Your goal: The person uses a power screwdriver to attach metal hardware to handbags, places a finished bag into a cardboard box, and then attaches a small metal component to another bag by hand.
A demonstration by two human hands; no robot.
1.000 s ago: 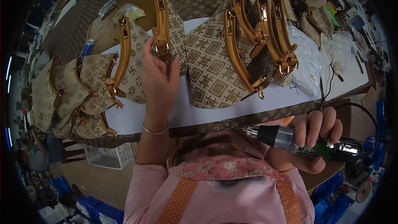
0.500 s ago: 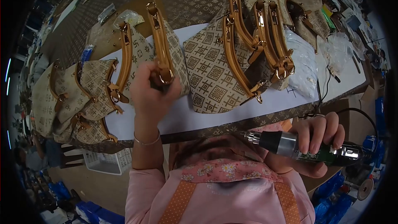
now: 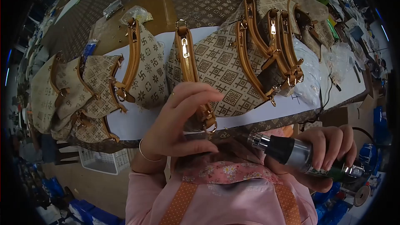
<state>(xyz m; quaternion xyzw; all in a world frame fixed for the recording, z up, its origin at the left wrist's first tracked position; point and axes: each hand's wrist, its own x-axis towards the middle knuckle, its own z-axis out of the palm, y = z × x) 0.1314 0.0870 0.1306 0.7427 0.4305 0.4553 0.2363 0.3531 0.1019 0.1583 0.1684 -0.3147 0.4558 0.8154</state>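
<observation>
Holds the left hand [image 3: 175, 121] spread wide, with thumb and fingers well apart, at the near end of a patterned bag [image 3: 172, 71] with a tan zipped top [image 3: 188, 67]; cannot tell from here whether touching it. In the right hand [image 3: 331, 148], grips a corded power tool [image 3: 287, 150], with fingers wrapped around its body and with the metal nozzle [image 3: 259, 141] pointing leftward, near the table's front edge and apart from the bag. Just right of that bag, on a white sheet [image 3: 260, 116], a broader bag [image 3: 223, 73]; then a tight cluster of zipped bags [image 3: 271, 54] beside a white plastic package [image 3: 308, 68]. To the left, a bag with a curved zip [image 3: 150, 71], then a group of overlapping bags [image 3: 71, 81]. Behind, a brown board [image 3: 160, 8] on the dark patterned table [image 3: 200, 0]. Below the table, a white basket [image 3: 100, 160].
</observation>
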